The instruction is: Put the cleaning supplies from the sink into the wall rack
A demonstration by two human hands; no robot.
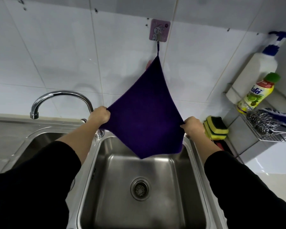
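A dark purple cloth (144, 116) hangs by its loop from a pink wall hook (158, 30) above the steel sink (139, 187). My left hand (100, 115) pinches its left corner and my right hand (192, 127) pinches its right corner, spreading it flat. The wire wall rack (271, 138) at the right holds a white pump bottle (256, 70), a yellow dish-soap bottle (256, 95), a steel wool scourer (261, 122) and a blue-white brush (281, 115). Nothing lies in the sink basin.
Two yellow-green sponges (215, 128) are stacked on the counter beside the rack. A chrome faucet (59, 100) arches over the left of the sink. A second basin (40, 142) lies to the left. White tiles cover the wall.
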